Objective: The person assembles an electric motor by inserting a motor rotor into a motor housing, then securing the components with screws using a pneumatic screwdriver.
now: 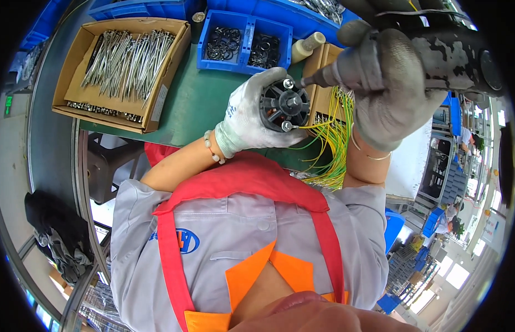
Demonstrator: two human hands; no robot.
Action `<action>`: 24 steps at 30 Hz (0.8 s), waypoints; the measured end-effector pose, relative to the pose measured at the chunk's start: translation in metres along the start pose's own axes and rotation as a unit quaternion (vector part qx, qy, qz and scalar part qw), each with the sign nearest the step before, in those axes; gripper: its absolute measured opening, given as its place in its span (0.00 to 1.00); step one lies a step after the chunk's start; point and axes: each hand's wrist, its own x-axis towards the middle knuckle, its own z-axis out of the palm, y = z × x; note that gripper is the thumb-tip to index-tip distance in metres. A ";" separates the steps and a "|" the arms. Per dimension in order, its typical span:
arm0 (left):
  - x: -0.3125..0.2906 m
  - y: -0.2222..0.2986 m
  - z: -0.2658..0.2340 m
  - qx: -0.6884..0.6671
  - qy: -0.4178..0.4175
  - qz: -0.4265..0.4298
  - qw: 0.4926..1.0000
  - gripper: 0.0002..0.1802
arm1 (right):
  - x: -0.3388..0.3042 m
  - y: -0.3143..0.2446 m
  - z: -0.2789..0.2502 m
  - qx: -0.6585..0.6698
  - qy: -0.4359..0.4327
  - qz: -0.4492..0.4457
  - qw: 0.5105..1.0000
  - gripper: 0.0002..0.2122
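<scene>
My left hand (249, 113), in a white work glove, is closed round a small black motor (273, 110) with its shaft end facing up. Two bright screw ends show at the motor's rim, and a yellow-green wire runs off from the lower one. In my gloved right hand (398, 83) is a dark power screwdriver (346, 69), held sideways. Its tip points left and lies close to the upper screw; whether they touch I cannot tell. A bundle of yellow-green wires (338, 141) hangs just below the right hand.
A cardboard box (171, 72) of long metal bolts stands on the green tabletop (183, 105) at the left. Behind my left hand sits a blue divided bin (243, 65) with dark rings. A pale cylinder (307, 47) and a second cardboard box (317, 99) are beside the screwdriver.
</scene>
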 end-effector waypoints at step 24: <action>-0.007 0.006 0.002 0.026 0.016 0.011 0.999 0.51 | -0.028 -0.040 0.000 0.151 -0.092 0.144 0.974 0.27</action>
